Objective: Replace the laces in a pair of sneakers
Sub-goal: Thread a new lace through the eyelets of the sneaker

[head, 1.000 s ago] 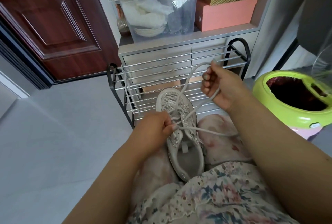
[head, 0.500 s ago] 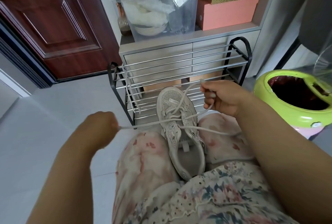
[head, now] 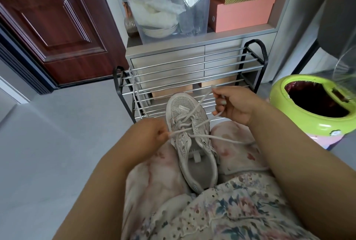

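Head view. Item: one sneaker, pale grey-white mesh upper with glittery trim along the eyelet rows, small label on the toe, grey insole visible through the open collar; wedged upright between the person's knees, toe pointing away toward the shoe rack. Lace: white, round cord, crossed through the lower eyelets, one end trailing right over the knee, another strand rising to the right. Left hand: fingers curled, pinching a lace strand just beside the sneaker's left eyelet row. Right hand: raised beside the toe, fingers curled around the lace, the tip sticking out above the thumb. Surroundings: a second white lace draped over the rack's bars; green bin to the right; clear storage box and pink boxes on the cabinet behind.
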The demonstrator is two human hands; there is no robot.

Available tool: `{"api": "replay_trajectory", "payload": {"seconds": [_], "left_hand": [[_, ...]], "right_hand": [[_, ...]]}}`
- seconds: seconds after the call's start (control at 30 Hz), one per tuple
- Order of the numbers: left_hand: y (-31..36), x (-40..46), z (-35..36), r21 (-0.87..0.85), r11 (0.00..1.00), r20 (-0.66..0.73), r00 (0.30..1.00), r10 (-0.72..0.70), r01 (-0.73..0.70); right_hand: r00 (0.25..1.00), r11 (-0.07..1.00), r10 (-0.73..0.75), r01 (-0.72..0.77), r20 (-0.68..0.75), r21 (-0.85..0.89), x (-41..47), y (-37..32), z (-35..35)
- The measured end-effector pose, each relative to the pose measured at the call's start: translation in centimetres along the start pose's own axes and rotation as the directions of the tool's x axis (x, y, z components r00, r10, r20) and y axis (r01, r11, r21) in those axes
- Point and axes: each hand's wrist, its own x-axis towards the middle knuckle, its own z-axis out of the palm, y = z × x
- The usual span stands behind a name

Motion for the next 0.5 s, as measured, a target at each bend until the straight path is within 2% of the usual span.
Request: {"api": "replay_trajectory", "payload": {"seconds": [0.07, 0.13, 0.2, 0.27, 0.33, 0.43, 0.5], "left_hand": [[-1.9, -0.5, -1.3, 0.128, 0.988, 0.018, 0.996, -0.092, 0.089], [-3.5, -1.1, -2.6, 0.230, 0.950, 0.063, 0.971, -0.232, 0.212], [-4.2, -1.3, -3.2, 0.234, 0.930, 0.132, 0.939, -0.318, 0.283], [-3.5, -1.2, -2.9, 0.118, 0.954, 0.151, 0.945, -0.290, 0.274], [-1.8, -0.7, -2.0, -0.062, 0.973, 0.093, 0.972, -0.214, 0.220], [1.2, 0.0, -0.1, -0.286, 0.947, 0.042, 0.989, -0.141, 0.147], [2.5, 0.5, 1.0, -0.251, 0.964, 0.019, 0.996, -0.084, 0.086]], "right_hand": [[0.999, 0.999, 0.027, -0.026, 0.019, -0.040, 0.0, 0.0, -0.1], [0.998, 0.986, 0.053, -0.045, 0.045, -0.161, -0.1, 0.2, -0.3], [0.996, 0.953, 0.054, -0.032, 0.067, -0.300, -0.2, 0.5, -0.2], [0.995, 0.932, 0.049, -0.013, 0.092, -0.363, -0.4, 0.6, 0.1], [0.992, 0.930, 0.043, 0.002, 0.115, -0.369, -0.5, 0.5, 0.3], [0.992, 0.923, 0.028, 0.021, 0.121, -0.383, -0.5, 0.5, 0.4], [0.992, 0.921, 0.026, 0.023, 0.121, -0.390, -0.6, 0.5, 0.4]]}}
